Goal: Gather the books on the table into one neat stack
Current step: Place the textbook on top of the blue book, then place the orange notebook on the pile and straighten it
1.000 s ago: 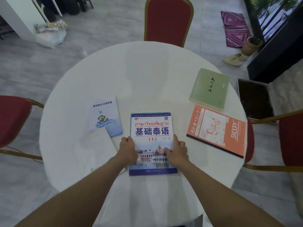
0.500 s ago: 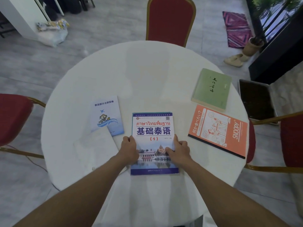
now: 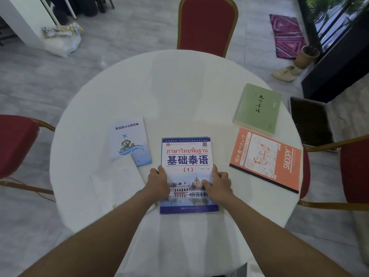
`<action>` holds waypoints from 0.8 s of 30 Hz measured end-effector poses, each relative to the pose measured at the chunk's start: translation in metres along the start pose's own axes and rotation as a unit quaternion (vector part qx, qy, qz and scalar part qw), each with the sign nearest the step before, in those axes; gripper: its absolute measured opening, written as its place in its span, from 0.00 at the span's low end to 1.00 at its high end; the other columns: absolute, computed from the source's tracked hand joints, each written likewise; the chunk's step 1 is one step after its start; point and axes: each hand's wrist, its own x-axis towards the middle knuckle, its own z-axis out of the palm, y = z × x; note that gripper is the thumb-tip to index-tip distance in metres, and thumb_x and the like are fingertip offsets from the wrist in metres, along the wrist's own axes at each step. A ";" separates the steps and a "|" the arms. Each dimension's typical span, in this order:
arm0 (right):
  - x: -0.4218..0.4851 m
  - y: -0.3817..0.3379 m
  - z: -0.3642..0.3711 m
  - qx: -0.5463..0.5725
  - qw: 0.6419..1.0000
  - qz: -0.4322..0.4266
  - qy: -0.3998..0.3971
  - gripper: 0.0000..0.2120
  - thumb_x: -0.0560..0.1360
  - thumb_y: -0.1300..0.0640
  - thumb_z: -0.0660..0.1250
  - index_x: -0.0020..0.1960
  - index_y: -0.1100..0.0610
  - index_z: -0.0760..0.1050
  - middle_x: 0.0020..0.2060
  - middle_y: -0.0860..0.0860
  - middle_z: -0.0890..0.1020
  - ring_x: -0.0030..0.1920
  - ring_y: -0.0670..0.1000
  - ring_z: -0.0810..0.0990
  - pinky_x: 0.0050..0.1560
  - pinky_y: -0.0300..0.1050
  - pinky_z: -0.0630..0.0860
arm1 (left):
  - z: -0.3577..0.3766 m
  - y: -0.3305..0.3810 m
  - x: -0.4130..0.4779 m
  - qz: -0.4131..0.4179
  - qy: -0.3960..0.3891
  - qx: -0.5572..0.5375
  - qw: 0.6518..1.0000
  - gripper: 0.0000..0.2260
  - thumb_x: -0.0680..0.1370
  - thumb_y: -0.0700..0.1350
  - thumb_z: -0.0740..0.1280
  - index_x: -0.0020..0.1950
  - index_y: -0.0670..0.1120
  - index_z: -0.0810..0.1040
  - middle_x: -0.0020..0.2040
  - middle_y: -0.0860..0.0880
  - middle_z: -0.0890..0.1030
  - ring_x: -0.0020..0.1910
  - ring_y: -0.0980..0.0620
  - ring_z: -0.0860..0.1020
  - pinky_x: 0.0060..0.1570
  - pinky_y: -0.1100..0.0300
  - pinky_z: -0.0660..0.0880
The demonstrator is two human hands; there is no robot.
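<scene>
We hold the blue textbook (image 3: 187, 172) at lower centre of the white table (image 3: 175, 96), left hand (image 3: 158, 181) and right hand (image 3: 218, 182) clasping its side edges, apparently squaring it. Next we judge the orange notebook (image 3: 265, 159) and green book (image 3: 257, 108) at right, or the pale booklet (image 3: 129, 139) at left, must come onto it.

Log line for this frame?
hands: left, right gripping blue-white Thai textbook edges | unstacked: green book, orange notebook

Grey floor (image 3: 129, 37) surrounds three red chairs (image 3: 207, 25) (gold-framed), a pink rug (image 3: 287, 37) and a potted plant (image 3: 307, 56).
</scene>
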 end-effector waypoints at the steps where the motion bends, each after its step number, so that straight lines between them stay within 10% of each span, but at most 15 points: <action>1: 0.000 0.000 0.000 -0.001 1.000 -0.001 0.001 0.35 0.80 0.42 0.59 0.80 0.49 0.45 0.69 0.55 0.62 0.68 0.54 0.65 0.66 0.54 0.73 | 0.000 0.000 0.000 -0.002 0.001 0.000 1.000 0.28 0.80 0.44 0.65 0.75 0.42 0.54 0.69 0.39 0.63 0.67 0.44 0.68 0.62 0.53 0.73; 24: 0.004 0.054 -0.084 0.082 0.996 -0.022 0.022 0.32 0.79 0.47 0.65 0.79 0.54 0.57 0.75 0.56 0.63 0.76 0.59 0.63 0.75 0.56 0.63 | -0.006 0.115 -0.024 0.143 0.000 -0.049 0.989 0.23 0.79 0.46 0.66 0.73 0.45 0.64 0.68 0.45 0.68 0.67 0.45 0.69 0.67 0.51 0.70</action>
